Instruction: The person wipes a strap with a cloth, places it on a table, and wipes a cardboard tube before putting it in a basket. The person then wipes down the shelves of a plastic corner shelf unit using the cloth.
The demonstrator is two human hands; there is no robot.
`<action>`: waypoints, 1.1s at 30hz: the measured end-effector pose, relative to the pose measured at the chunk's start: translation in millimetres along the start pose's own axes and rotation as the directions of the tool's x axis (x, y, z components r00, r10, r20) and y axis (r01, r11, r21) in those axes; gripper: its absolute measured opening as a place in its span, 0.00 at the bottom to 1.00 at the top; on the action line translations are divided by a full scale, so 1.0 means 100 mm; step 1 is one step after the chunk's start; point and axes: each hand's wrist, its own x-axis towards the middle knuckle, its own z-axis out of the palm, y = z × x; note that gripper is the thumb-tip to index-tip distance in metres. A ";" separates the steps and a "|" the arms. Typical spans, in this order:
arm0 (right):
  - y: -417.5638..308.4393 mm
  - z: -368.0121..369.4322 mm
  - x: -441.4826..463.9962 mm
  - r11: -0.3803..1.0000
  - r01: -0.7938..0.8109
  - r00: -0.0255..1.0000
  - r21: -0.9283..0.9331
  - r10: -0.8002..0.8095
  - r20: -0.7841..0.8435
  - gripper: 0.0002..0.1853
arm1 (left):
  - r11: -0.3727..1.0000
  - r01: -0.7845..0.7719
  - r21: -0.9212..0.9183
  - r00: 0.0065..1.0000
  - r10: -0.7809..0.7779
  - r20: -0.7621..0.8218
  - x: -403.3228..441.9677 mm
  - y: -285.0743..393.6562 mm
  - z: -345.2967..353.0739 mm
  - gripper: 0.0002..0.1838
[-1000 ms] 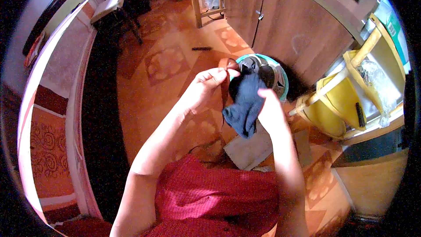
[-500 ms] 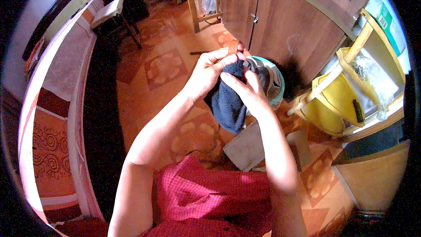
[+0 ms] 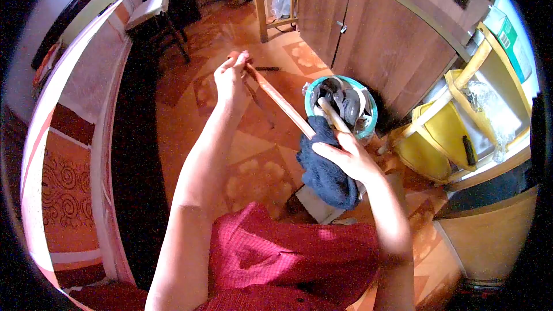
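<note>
Closest to us, a red checked shirt [image 3: 288,247] fills the foreground below the dark blue cloth [image 3: 331,178], which our right hand [image 3: 351,158] holds bunched over the tiled floor [image 3: 253,181]. From the cloth, an orange-brown strap [image 3: 280,102] runs aslant to our left hand [image 3: 231,78], whose fingers pinch its far end, with a loose length hanging beneath. We judge the step in hand to be drawing the strap out straight; the next move calls for a steady right-hand hold on the cloth and an even left-hand pull, lest the strap twist. Just beyond the cloth, a turquoise-rimmed bucket [image 3: 375,112] holds dark and pale things too jumbled to name, in front of a brown cabinet [image 3: 383,40]. Farther off, to the left, stands a stool [image 3: 151,9].
</note>
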 end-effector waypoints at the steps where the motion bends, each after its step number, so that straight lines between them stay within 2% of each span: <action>1: 0.00 -0.01 -0.01 0.998 -0.044 0.999 0.048 0.044 0.006 0.24 | 0.990 0.016 -0.142 0.999 -0.021 -0.031 0.08 -0.06 -0.10 0.05; 3: 0.00 -0.03 -0.03 0.981 -0.133 0.991 0.142 0.132 0.018 0.26 | 0.995 0.071 0.063 0.996 -0.075 0.058 0.06 -0.10 -0.30 0.06; 4: 0.06 -0.01 0.00 0.962 -0.093 0.995 0.257 0.095 0.003 0.26 | 0.994 0.091 0.057 0.995 -0.093 0.028 -0.04 -0.13 -0.33 0.07; 5: 0.07 0.00 0.05 0.962 -0.086 0.996 0.258 0.091 -0.007 0.26 | 0.993 0.108 0.049 0.994 -0.108 0.001 -0.13 -0.17 -0.35 0.08; 6: 0.08 0.00 0.09 0.963 -0.080 0.996 0.259 0.088 -0.018 0.26 | 0.991 0.135 0.007 0.990 -0.135 0.051 -0.12 -0.29 -0.47 0.10; 7: 0.08 0.01 0.13 0.963 -0.074 0.996 0.260 0.084 -0.028 0.26 | 0.989 0.133 0.072 0.982 -0.141 0.124 -0.15 -0.31 -0.57 0.11; 9: 0.00 0.06 0.21 0.976 -0.069 0.994 0.207 0.085 -0.068 0.25 | 0.847 0.385 0.367 0.901 -0.431 0.049 -0.17 -0.25 -0.80 0.15; 10: -0.05 0.08 0.24 0.980 -0.059 0.994 0.190 0.075 -0.080 0.24 | 0.848 0.387 0.363 0.902 -0.430 0.043 -0.19 -0.23 -0.87 0.15; 11: -0.10 0.10 0.27 0.984 -0.049 0.994 0.173 0.066 -0.092 0.24 | 0.631 0.227 0.742 0.942 -0.336 -0.002 -0.21 -0.21 -0.92 0.17; 12: -0.11 0.12 0.29 0.994 -0.014 0.992 0.108 0.027 -0.122 0.23 | 0.258 0.059 0.964 0.973 -0.231 0.002 -0.22 -0.18 -0.95 0.19; 13: -0.12 0.14 0.31 0.998 -0.008 0.992 0.066 0.017 -0.126 0.23 | 0.259 0.067 0.964 0.973 -0.229 -0.006 -0.22 -0.23 -1.00 0.19; 14: -0.13 0.17 0.33 1.000 -0.003 0.991 0.025 0.006 -0.130 0.22 | 0.444 -0.152 0.883 0.983 -0.026 0.182 -0.20 -0.33 -1.03 0.20; 15: -0.14 0.19 0.35 1.000 0.002 0.991 -0.017 -0.004 -0.134 0.22 | 0.560 -0.384 0.734 0.923 0.208 0.324 -0.20 -0.39 -1.04 0.22; 16: -0.21 0.25 0.36 1.000 0.017 0.984 -0.018 -0.020 -0.178 0.22 | 0.675 -0.412 0.612 0.867 0.083 0.492 -0.36 -0.25 -0.89 0.23; 17: -0.25 0.29 0.37 0.999 0.032 0.974 -0.019 -0.036 -0.223 0.22 | 0.788 -0.329 0.520 0.732 -0.135 0.668 -0.40 -0.19 -0.82 0.26; 18: -0.22 0.30 0.40 0.999 0.040 0.976 -0.010 -0.041 -0.214 0.23 | 0.832 -0.321 0.453 0.564 -0.216 0.797 -0.42 -0.23 -0.81 0.36; 19: -0.16 0.33 0.44 0.999 0.038 0.975 -0.016 -0.041 -0.217 0.23 | 0.872 -0.265 0.412 0.448 -0.267 0.853 -0.46 -0.29 -0.79 0.44; 21: -0.11 0.34 0.47 0.992 0.064 0.940 -0.110 -0.097 -0.328 0.24 | 0.905 -0.109 0.411 0.417 -0.334 0.845 -0.67 -0.39 -0.70 0.47; 22: -0.21 0.32 0.44 0.999 0.007 0.958 -0.032 -0.016 -0.286 0.24 | 0.809 -0.305 0.502 0.459 -0.337 0.822 -0.66 -0.62 -0.74 0.47; 23: -0.23 0.34 0.42 1.000 0.002 0.958 -0.030 -0.010 -0.285 0.24 | 0.664 -0.476 0.576 0.502 -0.333 0.798 -0.66 -0.84 -0.80 0.48; 24: -0.25 0.35 0.42 0.992 0.053 0.940 -0.114 -0.087 -0.329 0.24 | 0.674 -0.452 0.584 0.545 -0.310 0.779 -0.75 -0.83 -0.74 0.38; 25: -0.25 0.36 0.42 0.974 0.100 0.917 -0.202 -0.169 -0.362 0.24 | 0.676 -0.450 0.584 0.549 -0.307 0.778 -0.69 -0.94 -0.75 0.38; 26: -0.10 0.38 0.44 0.993 0.062 0.937 -0.104 -0.094 -0.337 0.24 | 0.636 -0.495 0.592 0.561 -0.287 0.777 -0.57 -1.11 -0.78 0.32; 27: -0.06 0.37 0.41 0.992 0.062 0.938 -0.106 -0.094 -0.333 0.24 | 0.592 -0.539 0.600 0.571 -0.267 0.776 -0.51 -1.08 -0.73 0.26; 28: -0.02 0.37 0.37 0.993 0.061 0.943 -0.098 -0.090 -0.321 0.23 | 0.656 -0.401 0.639 0.649 -0.289 0.704 -0.46 -1.02 -0.73 0.22; 29: 0.00 0.35 0.32 0.994 0.060 0.946 -0.089 -0.085 -0.312 0.23 | 0.862 -0.135 0.489 0.760 -0.226 0.609 -0.43 -0.95 -0.75 0.18; 30: -0.07 0.30 0.23 0.992 -0.095 0.966 -0.078 0.073 -0.248 0.23 | 0.882 -0.231 0.411 0.747 -0.110 0.656 -0.30 -0.82 -0.85 0.15; 31: 0.03 0.25 0.20 0.981 -0.025 0.976 -0.194 -0.018 -0.219 0.22 | 0.887 -0.325 0.330 0.721 0.006 0.693 -0.15 -0.68 -0.92 0.12; 32: 0.13 0.21 0.18 0.951 0.048 0.976 -0.305 -0.110 -0.187 0.22 | 0.959 -0.112 0.261 0.761 -0.087 0.643 -0.20 -0.42 -0.85 0.10; 33: 0.16 0.21 0.15 0.953 0.046 0.981 -0.300 -0.100 -0.167 0.22 | 0.979 0.105 0.176 0.779 -0.191 0.598 -0.25 -0.16 -0.78 0.09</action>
